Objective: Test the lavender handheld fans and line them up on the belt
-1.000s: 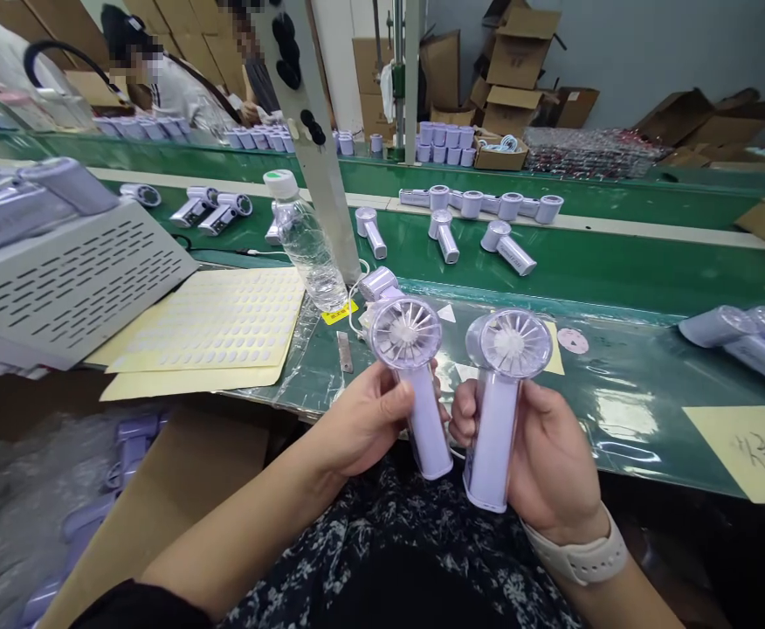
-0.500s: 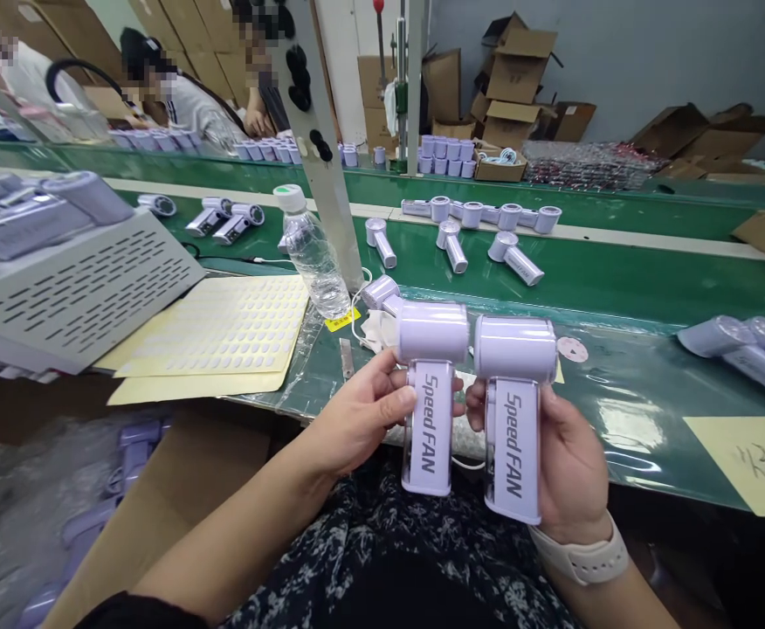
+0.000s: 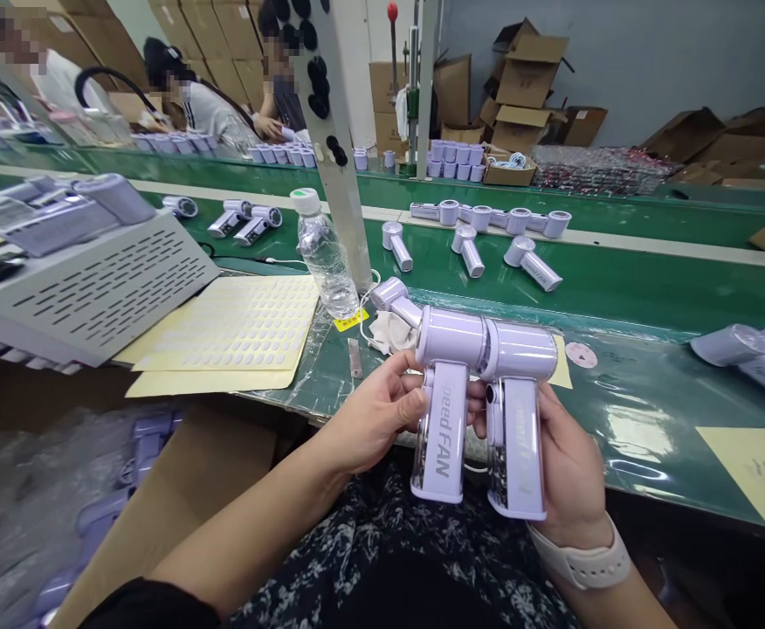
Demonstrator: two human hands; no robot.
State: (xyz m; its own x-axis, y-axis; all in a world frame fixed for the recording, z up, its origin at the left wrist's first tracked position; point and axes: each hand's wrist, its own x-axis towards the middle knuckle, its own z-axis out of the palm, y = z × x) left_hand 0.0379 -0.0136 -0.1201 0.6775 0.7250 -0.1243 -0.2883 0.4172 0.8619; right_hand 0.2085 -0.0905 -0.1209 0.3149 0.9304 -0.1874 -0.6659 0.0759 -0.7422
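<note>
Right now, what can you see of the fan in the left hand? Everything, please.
The lilac fan has a cylindrical head lying crosswise atop a straight handle. It looks like glossy plastic; a clear casing surrounds the handle, with dark parts showing inside. Grey lettering reads "peed FAN", its start unclear. It is held nearly upright, with the left hand gripping the upper handle. Its head sits right beside the other fan; contact is unclear.

I see a black left sleeve (image 3: 153, 604) on my feed, dark clothing (image 3: 330, 559) with pale floral print, and an off-white, hole-punched band (image 3: 590, 561) round the right wrist
</note>
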